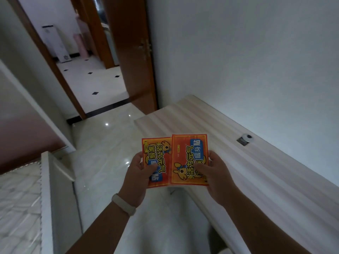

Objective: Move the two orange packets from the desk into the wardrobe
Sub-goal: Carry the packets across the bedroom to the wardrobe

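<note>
A: Big stuff first?
B: I see the desk (238, 162), pale striped wood, running along the white wall on the right. Glossy tiled floor (102, 143) left of it, open brown door (132, 61) at the far end, mattress (18, 198) near left.
A: Hands?
B: My left hand (137, 173) has its fingers clenched around the left orange packet (157, 162), thumb across the print. My right hand (214, 173) is gripping the right orange packet (189, 158) the same way.
A: Where are the packets?
B: Both are held up side by side, edges overlapping, over the desk's left edge and the floor. Light band (124, 204) on the left wrist. Small round white thing (247, 136) on the desk by the wall; I can't tell what it is.
</note>
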A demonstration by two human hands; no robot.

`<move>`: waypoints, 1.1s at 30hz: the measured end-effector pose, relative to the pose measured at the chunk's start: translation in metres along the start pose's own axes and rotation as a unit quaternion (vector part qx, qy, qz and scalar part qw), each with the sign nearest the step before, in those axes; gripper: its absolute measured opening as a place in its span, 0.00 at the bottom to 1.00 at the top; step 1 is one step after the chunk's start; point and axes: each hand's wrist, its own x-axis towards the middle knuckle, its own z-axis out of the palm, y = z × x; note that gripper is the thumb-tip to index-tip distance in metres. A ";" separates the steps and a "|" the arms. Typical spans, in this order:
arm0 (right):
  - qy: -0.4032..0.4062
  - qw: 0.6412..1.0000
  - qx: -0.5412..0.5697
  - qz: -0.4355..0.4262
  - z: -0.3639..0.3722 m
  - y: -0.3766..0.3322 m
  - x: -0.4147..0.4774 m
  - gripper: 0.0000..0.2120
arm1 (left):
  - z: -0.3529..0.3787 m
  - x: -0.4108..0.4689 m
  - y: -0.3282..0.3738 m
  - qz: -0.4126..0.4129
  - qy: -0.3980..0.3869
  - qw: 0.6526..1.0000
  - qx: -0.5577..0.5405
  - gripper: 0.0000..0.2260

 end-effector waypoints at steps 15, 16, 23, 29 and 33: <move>-0.140 0.988 -0.066 0.014 0.291 0.035 0.100 0.15 | -0.283 0.066 0.066 0.040 0.164 0.982 -0.081 0.14; -0.146 0.987 -0.071 0.016 0.302 0.036 0.105 0.14 | -0.294 0.068 0.068 0.044 0.175 0.980 -0.079 0.13; -0.178 0.980 -0.075 0.043 0.356 0.046 0.156 0.14 | -0.345 0.091 0.074 0.047 0.235 0.966 -0.099 0.13; -0.243 0.965 -0.064 0.072 0.423 0.058 0.223 0.14 | -0.382 0.131 0.087 0.055 0.305 0.945 -0.102 0.12; -0.279 0.954 -0.055 0.096 0.466 0.052 0.279 0.15 | -0.398 0.172 0.108 0.067 0.347 0.929 -0.108 0.12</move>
